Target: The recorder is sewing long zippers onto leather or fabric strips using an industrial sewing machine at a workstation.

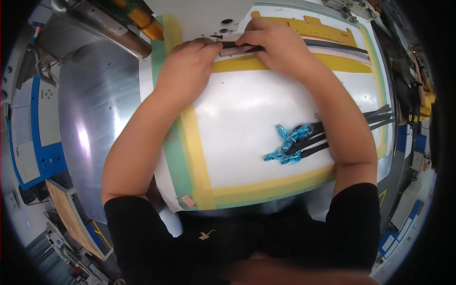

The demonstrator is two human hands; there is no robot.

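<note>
A flat black strap (335,45) lies lengthwise in a slot between yellow guide strips at the far side of the white work surface. My left hand (191,61) pinches the strap near its left end, its fingertips partly hidden. Just to the right, my right hand (280,46) is closed on the same strap with thumb and fingers. Between the hands a dark pointed piece rests over a pink strip (229,52). Nearer me, to the right, several black straps (314,143) lie side by side, with bright blue chains (288,146) at their left ends.
A yellow notched guide (327,31) borders the slot's far side, a plain yellow strip (344,63) its near side. Yellow and green tape (195,156) frames the white sheet. A metal cylinder (102,28) juts in at upper left, above a bare metal table (102,128).
</note>
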